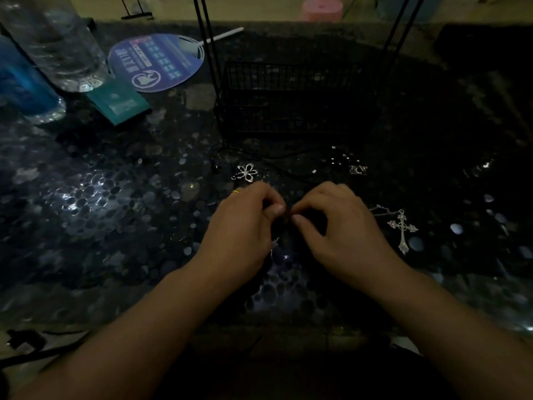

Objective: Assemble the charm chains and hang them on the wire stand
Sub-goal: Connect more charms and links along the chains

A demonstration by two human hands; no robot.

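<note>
- Down at the middle of the dark, glossy table point(121, 197), the left hand point(245, 223) and right hand point(337, 223) meet thumb-tip to thumb-tip, fingers curled in a pinch.
- Whatever they pinch is too small and dark to make out; a glint of chain point(275, 245) shows beneath the left palm.
- A gold ring point(236, 192) sits on a left finger.
- Just beyond the left hand lies a silver flower charm point(246, 172); a cross charm point(402, 228) on its chain lies right of the right hand.
- A small square charm point(358, 169) and scattered silver bits lie farther back.
- Behind them stands the black wire stand point(294, 93), its basket base on the table.
- Far left: a round fan point(157, 62), a teal packet point(118, 103) and a clear bottle point(57, 44).
</note>
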